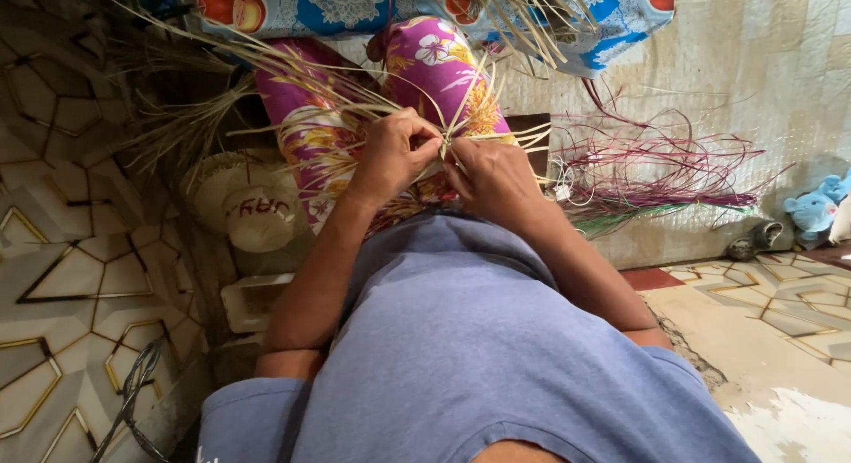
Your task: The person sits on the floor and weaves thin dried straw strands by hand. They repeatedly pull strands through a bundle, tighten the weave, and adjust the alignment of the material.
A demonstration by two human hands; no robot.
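While the person sits on the floor and looks down at their lap, both hands meet in the middle, over the knees. The left hand [390,157] is curled almost shut, and its fingers pinch a few thin straw strips [461,117] near the spot where they cross. The right hand [492,181] is bent over too, with its fingertips pressed on the same strips, right beside the left hand, so the two hands touch. Part of the fingers is hidden, so how tight the right hand grips cannot be told. The pale strips are long and thin. From the hands they fan out: some point up and away from the body, some run off to the left, and some to the right. A woven bit lies under the hands on the lap, mostly covered. The legs wear pink flower pants [434,64], and the body wears a blue shirt [461,339]. A loose bunch of dry straw [177,126] lies on the left, well apart from the hands. A straw hat [244,206] sits on the floor beside the left knee. A pile of purple and green strips [665,175] lies on the mat on the right, pointing sideways. A small blue toy [811,210] sits at the far right edge.
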